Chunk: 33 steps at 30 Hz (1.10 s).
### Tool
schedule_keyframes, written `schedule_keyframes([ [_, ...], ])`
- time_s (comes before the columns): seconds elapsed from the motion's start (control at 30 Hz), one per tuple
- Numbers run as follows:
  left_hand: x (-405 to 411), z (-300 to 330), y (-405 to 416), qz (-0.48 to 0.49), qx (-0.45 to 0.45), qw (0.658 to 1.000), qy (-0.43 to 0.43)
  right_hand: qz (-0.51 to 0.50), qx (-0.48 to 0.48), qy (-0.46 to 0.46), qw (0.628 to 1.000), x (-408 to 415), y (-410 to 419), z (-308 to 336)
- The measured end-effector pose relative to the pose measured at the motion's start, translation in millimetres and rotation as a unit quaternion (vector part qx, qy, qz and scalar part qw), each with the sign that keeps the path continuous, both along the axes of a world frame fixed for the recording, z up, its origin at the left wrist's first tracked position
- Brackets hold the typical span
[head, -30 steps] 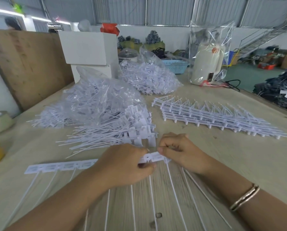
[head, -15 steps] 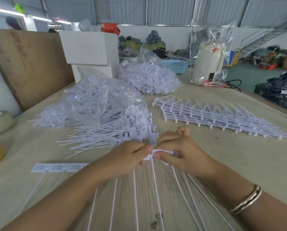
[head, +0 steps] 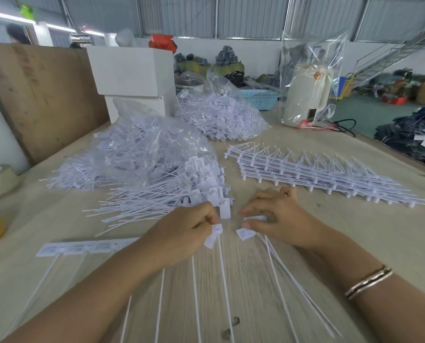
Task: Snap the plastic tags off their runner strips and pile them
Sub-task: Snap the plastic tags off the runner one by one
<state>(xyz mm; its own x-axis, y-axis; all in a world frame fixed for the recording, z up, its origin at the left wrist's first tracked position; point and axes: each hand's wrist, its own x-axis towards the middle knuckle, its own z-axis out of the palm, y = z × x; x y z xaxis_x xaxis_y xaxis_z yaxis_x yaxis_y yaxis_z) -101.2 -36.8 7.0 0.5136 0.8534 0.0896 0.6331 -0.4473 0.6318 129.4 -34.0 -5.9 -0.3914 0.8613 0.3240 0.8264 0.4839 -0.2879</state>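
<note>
Left hand: the left hand is pinching the head of one tag between thumb and fingers, at the near end of the pile.
Right hand: the right hand is curling around a small bundle of loose tags, heads pointing toward the left hand, a gap showing between the two.
Strip: the strip is lying flat on the counter, left of the left hand and running under it; the rest of its tags are still joined.
Tails: the thin tails are running from the heads back toward the person, so each tag's long axis is lying roughly across the strip's.
Pile: the pile of freed tags is sitting just beyond both hands, heads nearest the hands.
Deciding relation: the pile is lying straight ahead, about equally near either hand; the right hand's bundle looks ready to go there.
Beyond the pile: two clear bags of tags, and stacked bare runners to the pile's right.
</note>
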Motion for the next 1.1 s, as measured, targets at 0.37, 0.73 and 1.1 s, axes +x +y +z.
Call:
schedule_keyframes([
  [0.37,11.3,0.4,-14.8,-0.066,0.041,0.997,0.020,0.079,-0.037,0.102,0.991,-39.3,-17.0,1.1],
  [0.73,-5.4,1.8,-1.9,-0.056,0.038,0.996,0.052,0.059,-0.148,0.159,0.974,-24.8,-20.1,10.8],
  [1.1,0.5,-3.6,6.0,-0.066,-0.092,0.992,-0.061,0.097,-0.075,0.105,0.987,-28.8,-23.1,12.7],
])
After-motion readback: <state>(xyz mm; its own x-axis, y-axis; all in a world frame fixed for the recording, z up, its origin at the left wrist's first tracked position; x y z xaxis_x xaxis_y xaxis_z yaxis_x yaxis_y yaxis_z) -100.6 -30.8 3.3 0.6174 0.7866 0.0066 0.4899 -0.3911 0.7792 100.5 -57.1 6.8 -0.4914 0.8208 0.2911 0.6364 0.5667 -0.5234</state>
